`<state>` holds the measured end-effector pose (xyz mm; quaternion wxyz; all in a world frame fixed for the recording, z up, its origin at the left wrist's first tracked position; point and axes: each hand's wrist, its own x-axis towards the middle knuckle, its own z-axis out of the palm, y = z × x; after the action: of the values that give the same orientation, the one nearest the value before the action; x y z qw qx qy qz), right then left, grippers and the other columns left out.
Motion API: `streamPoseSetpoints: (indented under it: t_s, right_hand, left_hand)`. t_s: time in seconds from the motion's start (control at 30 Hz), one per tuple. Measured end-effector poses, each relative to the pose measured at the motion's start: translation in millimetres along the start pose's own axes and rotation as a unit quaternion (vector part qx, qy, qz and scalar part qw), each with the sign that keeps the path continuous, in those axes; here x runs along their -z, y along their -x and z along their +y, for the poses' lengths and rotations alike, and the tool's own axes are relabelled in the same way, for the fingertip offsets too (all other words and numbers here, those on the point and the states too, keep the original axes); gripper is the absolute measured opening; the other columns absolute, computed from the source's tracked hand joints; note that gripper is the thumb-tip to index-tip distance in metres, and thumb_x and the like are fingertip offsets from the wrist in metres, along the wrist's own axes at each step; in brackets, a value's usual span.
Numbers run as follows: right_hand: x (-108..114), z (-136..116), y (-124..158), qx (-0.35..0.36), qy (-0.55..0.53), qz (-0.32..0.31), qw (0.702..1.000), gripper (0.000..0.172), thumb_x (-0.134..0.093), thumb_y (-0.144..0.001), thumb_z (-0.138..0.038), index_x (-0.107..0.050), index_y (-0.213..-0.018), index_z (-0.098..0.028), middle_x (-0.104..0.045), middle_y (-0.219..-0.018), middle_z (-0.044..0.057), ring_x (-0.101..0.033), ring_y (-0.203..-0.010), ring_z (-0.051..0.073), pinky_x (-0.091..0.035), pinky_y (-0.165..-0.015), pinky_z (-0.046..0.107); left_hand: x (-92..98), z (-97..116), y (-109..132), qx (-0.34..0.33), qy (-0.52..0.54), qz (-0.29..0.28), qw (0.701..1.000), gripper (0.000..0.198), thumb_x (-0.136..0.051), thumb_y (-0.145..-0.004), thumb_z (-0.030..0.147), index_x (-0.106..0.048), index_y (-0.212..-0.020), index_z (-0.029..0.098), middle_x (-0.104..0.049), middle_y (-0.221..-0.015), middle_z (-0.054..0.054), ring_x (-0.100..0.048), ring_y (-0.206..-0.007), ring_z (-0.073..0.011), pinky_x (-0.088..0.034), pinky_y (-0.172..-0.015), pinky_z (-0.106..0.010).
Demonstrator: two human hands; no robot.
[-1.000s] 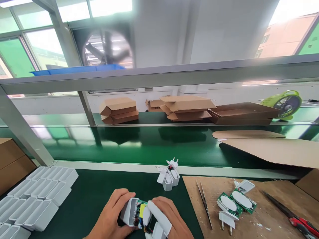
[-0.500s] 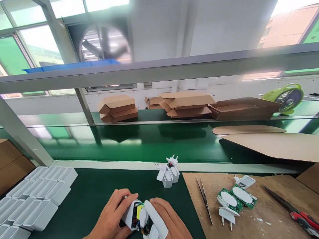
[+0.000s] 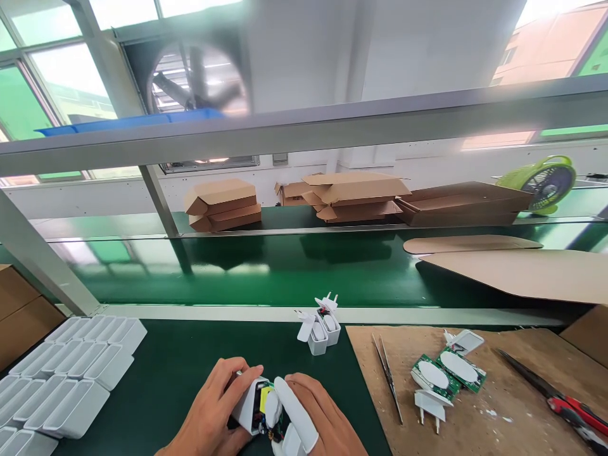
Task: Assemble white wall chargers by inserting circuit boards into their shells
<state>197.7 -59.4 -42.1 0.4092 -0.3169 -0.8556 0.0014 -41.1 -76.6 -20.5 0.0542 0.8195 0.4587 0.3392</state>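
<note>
My left hand [image 3: 213, 405] is closed round a white charger housing [image 3: 246, 406], gripped between thumb and fingers. Electronic parts [image 3: 272, 405], with a yellow block and a white pad among them, sit at the housing's open side. My right hand [image 3: 325, 415] is closed on a white plastic cover [image 3: 298, 411], tilted against those parts; its fingertips are partly hidden behind the cover. Beyond both hands, two partly assembled white chargers [image 3: 319, 332] stand on the dark green mat, with plug pins and lids sticking out at the top.
Rows of white housings [image 3: 71, 405] lie at left. On the brown board [image 3: 370, 354] at right are tweezers [image 3: 389, 380], green circuit boards [image 3: 434, 377] and red-handled pliers [image 3: 555, 396]. Cardboard boxes [image 3: 358, 190] and a green fan [image 3: 541, 183] stand behind the conveyor belt [image 3: 285, 266].
The whole view has shifted very slightly. Both hands keep the same hold on the housing and the cover, with hardly any movement between them.
</note>
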Motion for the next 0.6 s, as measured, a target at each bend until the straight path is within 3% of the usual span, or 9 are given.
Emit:
streamPoseSetpoints:
  t_s: [0.13, 0.23, 0.3, 0.6]
  right_hand:
    - [19.8, -5.4, -14.6, 0.03, -0.021, -0.03, 0.999, 0.071, -0.053, -0.082, -0.007, -0.043, -0.152, -0.012, -0.072, -0.127, 0.019, -0.067, -0.125, 0.033, -0.061, -0.105, 0.043]
    - [35.3, -9.3, -24.1, 0.009, -0.044, -0.098, 0.994, 0.081, -0.055, -0.069, -0.007, -0.045, -0.149, -0.01, -0.069, -0.133, 0.021, -0.065, -0.128, 0.034, -0.06, -0.106, 0.044]
    - [40.3, -11.5, -27.3, -0.004, -0.046, -0.109, 0.993, 0.082, -0.054, -0.066, -0.006, -0.047, -0.148, -0.01, -0.069, -0.132, 0.02, -0.065, -0.128, 0.034, -0.061, -0.106, 0.045]
    - [43.1, -19.0, -32.4, -0.004, -0.031, -0.076, 0.997, 0.069, -0.051, -0.079, -0.009, -0.044, -0.148, -0.01, -0.071, -0.129, 0.021, -0.068, -0.124, 0.032, -0.063, -0.102, 0.042]
  left_hand:
    - [2.5, 2.1, -1.2, -0.004, -0.002, 0.002, 1.0, 0.056, -0.062, -0.096, 0.014, -0.049, -0.149, 0.027, -0.06, -0.126, -0.014, -0.065, -0.11, -0.0293, -0.062, -0.089, -0.039]
    - [5.3, 3.6, -2.0, 0.002, -0.004, -0.003, 1.0, 0.055, -0.06, -0.096, 0.013, -0.05, -0.148, 0.027, -0.062, -0.125, -0.014, -0.066, -0.109, -0.0285, -0.063, -0.09, -0.037]
    - [6.8, 4.0, -2.1, -0.003, -0.01, -0.007, 1.0, 0.057, -0.06, -0.095, 0.011, -0.049, -0.149, 0.027, -0.061, -0.125, -0.014, -0.066, -0.109, -0.0282, -0.063, -0.09, -0.036]
    - [7.2, 4.2, -2.4, -0.009, -0.014, -0.02, 1.0, 0.056, -0.059, -0.098, 0.012, -0.044, -0.15, 0.024, -0.056, -0.126, -0.014, -0.063, -0.108, -0.0285, -0.061, -0.088, -0.039]
